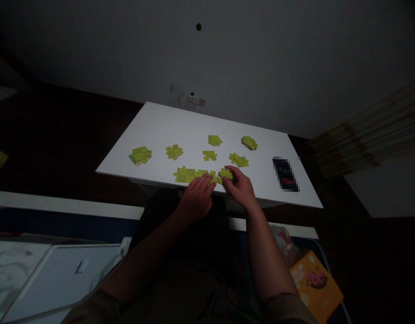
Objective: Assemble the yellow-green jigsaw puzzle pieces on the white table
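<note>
A strip of joined yellow-green jigsaw pieces [187, 174] lies along the near edge of the white table [180, 120]. My left hand [198, 198] rests with its fingers stretched out flat on the strip's right part. At the right end of the strip, my right hand [240, 186] curls its thumb and fingers around a jigsaw piece [225, 173], gripping it from the right. Whether that piece is linked with the strip I cannot tell. Just beyond the hands lie a single jigsaw piece [210, 155] and a pair of overlapping pieces [239, 159].
More jigsaw pieces sit in piles at the left [140, 155], centre left [174, 152], back middle [214, 140] and back right [249, 142]. A dark, pixelated object [285, 174] lies on the table's right. An orange box [315, 285] stands beside my right arm.
</note>
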